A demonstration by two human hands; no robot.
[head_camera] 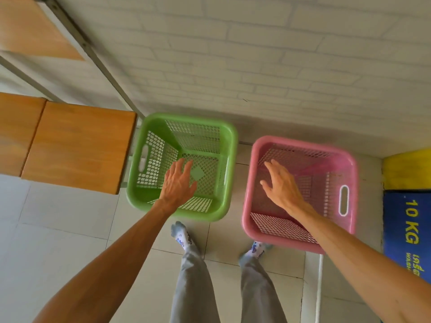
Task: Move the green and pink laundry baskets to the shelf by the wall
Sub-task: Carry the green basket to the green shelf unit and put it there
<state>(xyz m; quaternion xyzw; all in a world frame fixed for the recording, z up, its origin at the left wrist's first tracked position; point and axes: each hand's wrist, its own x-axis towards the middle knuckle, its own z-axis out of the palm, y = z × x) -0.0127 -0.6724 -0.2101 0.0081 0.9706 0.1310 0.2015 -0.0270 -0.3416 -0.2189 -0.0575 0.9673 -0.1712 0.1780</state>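
Two baskets sit on the pale tiled floor (58, 229), side by side, right up by the white brick wall (256, 54).

Far on the left is the brown wooden shelf (77, 148), held up by a grey metal post (98, 64). It sticks out from the wall, and its end is just beside the green basket. That looks like the place the baskets should go.

Next comes the green plastic laundry basket with holes in its sides (211, 213). It stands upright with nothing in it (so it should be light to lift). The left hand (179, 183) is over its open top, fingers straight and spread, holding nothing. I think it is there to reach the rim or the handle slot.

Between the baskets there is a small gap of floor, and the person's two feet in socks (180, 234) stand just in front of it.

Then the pink plastic laundry basket with holes in its sides (279, 238), also upright with nothing in it. The right hand (282, 185) is over it, fingers open and spread too, gripping nothing. Whether either hand touches a basket, I cannot tell.

Far right is a blue mat with yellow writing (405, 229), just beside the pink basket.
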